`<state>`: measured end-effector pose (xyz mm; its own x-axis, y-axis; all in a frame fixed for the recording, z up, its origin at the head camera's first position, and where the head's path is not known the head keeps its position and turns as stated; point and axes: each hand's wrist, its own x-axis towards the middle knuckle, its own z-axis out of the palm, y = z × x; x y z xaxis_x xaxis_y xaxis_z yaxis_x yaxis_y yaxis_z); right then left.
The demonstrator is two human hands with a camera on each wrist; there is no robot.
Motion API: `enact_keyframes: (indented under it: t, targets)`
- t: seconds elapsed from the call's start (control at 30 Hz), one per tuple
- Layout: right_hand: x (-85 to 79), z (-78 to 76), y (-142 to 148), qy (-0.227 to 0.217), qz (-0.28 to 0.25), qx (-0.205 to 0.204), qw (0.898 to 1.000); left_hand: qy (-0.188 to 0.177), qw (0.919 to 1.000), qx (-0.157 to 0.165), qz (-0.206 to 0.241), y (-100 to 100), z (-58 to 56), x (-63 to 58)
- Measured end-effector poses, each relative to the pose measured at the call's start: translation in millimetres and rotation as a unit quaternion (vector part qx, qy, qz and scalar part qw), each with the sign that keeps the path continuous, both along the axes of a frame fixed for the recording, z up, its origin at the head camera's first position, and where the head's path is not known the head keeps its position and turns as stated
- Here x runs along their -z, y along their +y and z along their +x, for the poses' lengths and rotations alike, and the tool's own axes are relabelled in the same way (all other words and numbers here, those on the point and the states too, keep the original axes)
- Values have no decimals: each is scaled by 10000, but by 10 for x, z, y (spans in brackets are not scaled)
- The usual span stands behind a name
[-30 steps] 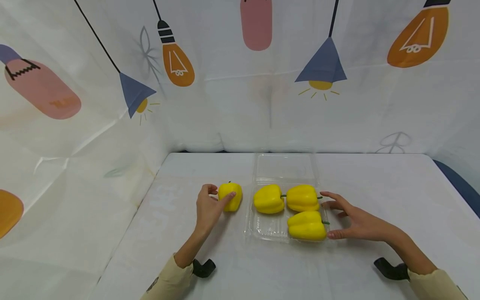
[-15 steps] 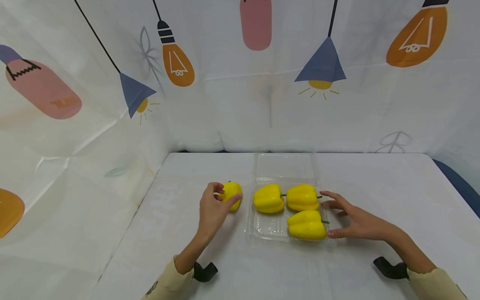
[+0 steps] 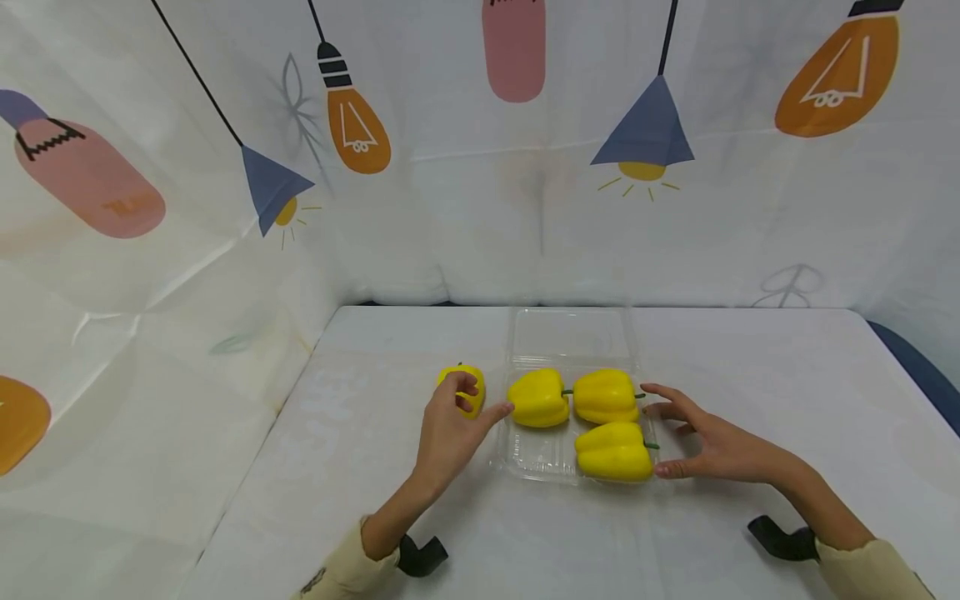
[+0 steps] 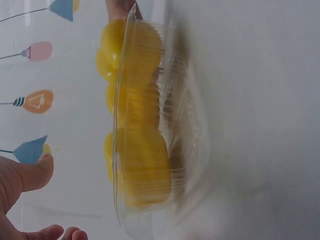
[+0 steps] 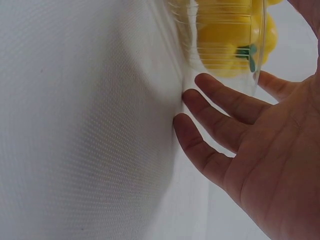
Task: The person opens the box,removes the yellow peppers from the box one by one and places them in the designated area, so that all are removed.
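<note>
Three yellow bell peppers lie in a clear plastic clamshell container: one at the back left, another at the back right, the third at the front right. A fourth yellow bell pepper stands on the table left of the container, partly hidden by my left hand. That hand holds nothing; in the left wrist view its thumb and fingers are spread apart, near the container's left side. My right hand rests at the container's right side, fingers extended, fingertips by the table.
The container's clear lid lies folded back toward the rear of the table. A white table spreads around it, with a printed curtain hanging behind and to the left. Black wrist mounts stick out near both sleeves.
My left hand has moved right, away from the loose pepper's left side and across in front of it toward the container. The pepper and my right hand stay in place.
</note>
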<state>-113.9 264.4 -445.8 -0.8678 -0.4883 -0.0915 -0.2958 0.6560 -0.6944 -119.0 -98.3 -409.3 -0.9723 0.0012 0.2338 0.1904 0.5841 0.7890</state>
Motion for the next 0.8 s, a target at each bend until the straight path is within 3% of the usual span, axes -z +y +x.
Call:
enact_keyframes:
  t: [0.37, 0.6, 0.8]
  targets:
    - [-2, 9, -2, 5, 2, -3, 10000, -20, 9979, 516, -395, 198, 81, -34]
    - [-14, 14, -8, 56, -13, 20, 10000, -43, 9956, 892, -292, 300, 111, -3]
    - [-13, 6, -6, 55, -39, 3, 10000, 368, 9919, 1131, -449, 404, 127, 48]
